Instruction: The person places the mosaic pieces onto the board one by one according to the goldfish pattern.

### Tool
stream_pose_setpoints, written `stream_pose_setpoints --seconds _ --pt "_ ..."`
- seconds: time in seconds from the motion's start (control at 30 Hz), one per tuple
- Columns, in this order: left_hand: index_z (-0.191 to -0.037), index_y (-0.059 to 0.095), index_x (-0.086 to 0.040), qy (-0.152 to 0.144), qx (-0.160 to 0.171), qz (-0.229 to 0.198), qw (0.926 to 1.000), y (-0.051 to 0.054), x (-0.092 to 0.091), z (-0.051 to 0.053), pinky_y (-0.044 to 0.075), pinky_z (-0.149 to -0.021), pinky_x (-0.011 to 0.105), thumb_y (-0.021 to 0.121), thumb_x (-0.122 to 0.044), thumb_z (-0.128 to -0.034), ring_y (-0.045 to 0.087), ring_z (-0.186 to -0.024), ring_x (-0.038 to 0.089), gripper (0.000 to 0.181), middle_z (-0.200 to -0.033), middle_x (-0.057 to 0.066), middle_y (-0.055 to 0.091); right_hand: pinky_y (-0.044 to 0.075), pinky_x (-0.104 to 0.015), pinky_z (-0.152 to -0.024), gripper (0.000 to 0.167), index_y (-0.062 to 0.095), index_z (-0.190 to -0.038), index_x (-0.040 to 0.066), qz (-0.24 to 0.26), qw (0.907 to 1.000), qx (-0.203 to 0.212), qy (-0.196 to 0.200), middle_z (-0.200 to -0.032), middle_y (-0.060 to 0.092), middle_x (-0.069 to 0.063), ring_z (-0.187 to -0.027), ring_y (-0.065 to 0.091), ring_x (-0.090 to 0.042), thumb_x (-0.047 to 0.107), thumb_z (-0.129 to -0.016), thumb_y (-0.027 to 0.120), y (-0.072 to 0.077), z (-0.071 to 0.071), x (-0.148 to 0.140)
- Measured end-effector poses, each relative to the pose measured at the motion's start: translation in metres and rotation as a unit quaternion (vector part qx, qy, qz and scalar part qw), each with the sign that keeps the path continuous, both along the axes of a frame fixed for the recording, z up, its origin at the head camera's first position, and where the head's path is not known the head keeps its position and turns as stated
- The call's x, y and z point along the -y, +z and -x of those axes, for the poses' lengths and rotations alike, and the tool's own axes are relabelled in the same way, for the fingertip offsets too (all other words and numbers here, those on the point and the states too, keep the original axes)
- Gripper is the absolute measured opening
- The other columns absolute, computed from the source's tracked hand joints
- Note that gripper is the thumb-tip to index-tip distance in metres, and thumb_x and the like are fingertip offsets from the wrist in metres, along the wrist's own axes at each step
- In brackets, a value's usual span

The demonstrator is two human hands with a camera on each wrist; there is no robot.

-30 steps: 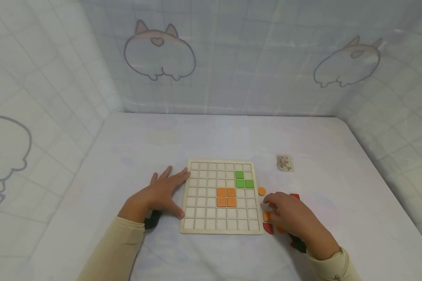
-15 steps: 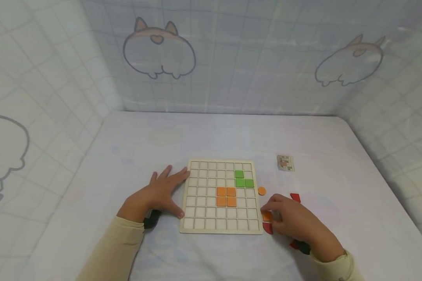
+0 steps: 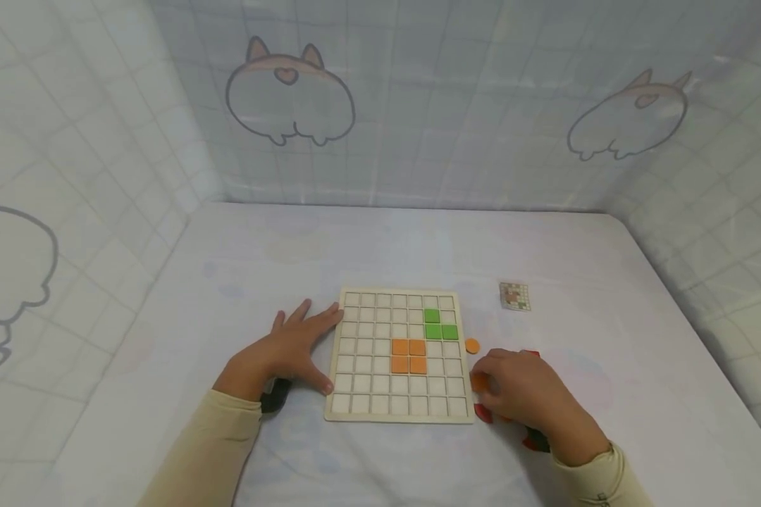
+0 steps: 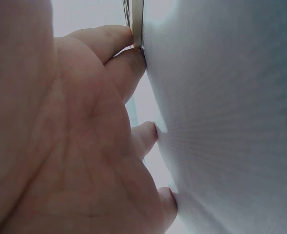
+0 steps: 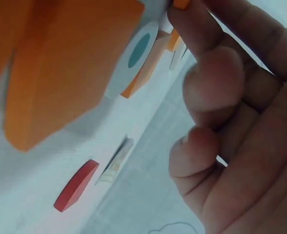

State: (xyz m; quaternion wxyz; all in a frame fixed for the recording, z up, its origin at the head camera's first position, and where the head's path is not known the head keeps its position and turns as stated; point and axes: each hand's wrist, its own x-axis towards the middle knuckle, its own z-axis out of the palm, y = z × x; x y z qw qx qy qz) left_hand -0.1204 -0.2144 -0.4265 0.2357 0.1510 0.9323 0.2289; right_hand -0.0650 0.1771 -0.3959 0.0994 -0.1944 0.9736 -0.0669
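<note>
A square wooden grid board lies on the table, with a block of orange tiles and 3 green tiles in its cells. My left hand rests at the board's left edge, fingers spread, thumb and index fingertip touching the rim; the left wrist view shows the palm and fingertips against the table. Beside the board's right edge, my right hand pinches an orange tile between thumb and fingers. Only a sliver of orange shows at those fingertips in the right wrist view.
Loose pieces lie around my right hand: an orange disc, a red piece, and others partly hidden beneath it. A small patterned card lies farther back. A large orange piece looms close in the right wrist view.
My right hand's fingers have closed on the orange tile and drawn it slightly away from the red piece, toward the far side. The left hand and board have stayed put.
</note>
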Motion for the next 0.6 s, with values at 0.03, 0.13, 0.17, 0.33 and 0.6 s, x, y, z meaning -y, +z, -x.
stream_pose_setpoints --seconds 0.03,0.13,0.17,0.33,0.6 --pt "-0.163 0.027 -0.024 0.001 0.001 0.0 1.0 0.0 0.0 0.0 -0.007 -0.119 0.073 0.096 -0.055 -0.0522 -0.004 -0.158 0.041 0.134 -0.171 -0.003 0.018 0.049 -0.028 -0.072 0.014 0.072 -0.092 0.028 -0.003 1.0 -0.004 0.001 -0.09 0.063 0.018 -0.072 0.048 -0.005 0.022 -0.081 0.076 0.001 0.001 0.001" --pt "-0.163 0.027 -0.025 0.002 0.001 0.004 1.0 -0.001 0.0 0.0 -0.007 -0.119 0.073 0.097 -0.055 -0.0517 -0.005 -0.158 0.04 0.135 -0.171 -0.005 0.017 0.051 -0.032 -0.076 0.013 0.073 -0.092 0.028 0.009 0.9995 -0.025 0.015 -0.09 0.065 0.017 -0.072 0.048 -0.006 0.023 -0.081 0.077 0.005 0.002 0.005" --pt "-0.163 0.026 -0.025 0.002 0.001 0.006 1.0 -0.001 0.0 0.0 -0.007 -0.119 0.073 0.097 -0.055 -0.0514 -0.005 -0.158 0.04 0.135 -0.171 -0.005 0.017 0.052 -0.033 -0.076 0.012 0.073 -0.092 0.027 0.022 0.9987 -0.036 0.028 -0.09 0.065 0.017 -0.072 0.05 -0.006 0.023 -0.082 0.078 0.005 0.002 0.008" --pt "-0.163 0.026 -0.026 0.002 0.001 0.007 1.0 -0.002 0.002 0.0 -0.008 -0.119 0.072 0.097 -0.054 -0.0512 -0.006 -0.158 0.039 0.135 -0.171 -0.006 0.017 0.051 -0.027 -0.073 0.013 0.074 -0.085 0.029 0.071 0.9879 -0.079 0.113 -0.086 0.065 0.019 -0.076 0.056 -0.001 0.017 -0.079 0.075 0.0 0.002 0.038" --pt "-0.163 0.025 -0.026 -0.002 0.004 0.006 1.0 0.0 0.0 0.001 -0.008 -0.119 0.072 0.097 -0.055 -0.0524 -0.006 -0.158 0.039 0.135 -0.171 -0.006 0.016 0.045 -0.022 -0.064 0.016 0.072 -0.08 0.029 0.052 0.9809 -0.072 0.173 -0.08 0.061 0.016 -0.071 0.054 -0.004 0.014 -0.076 0.075 -0.005 0.008 0.071"
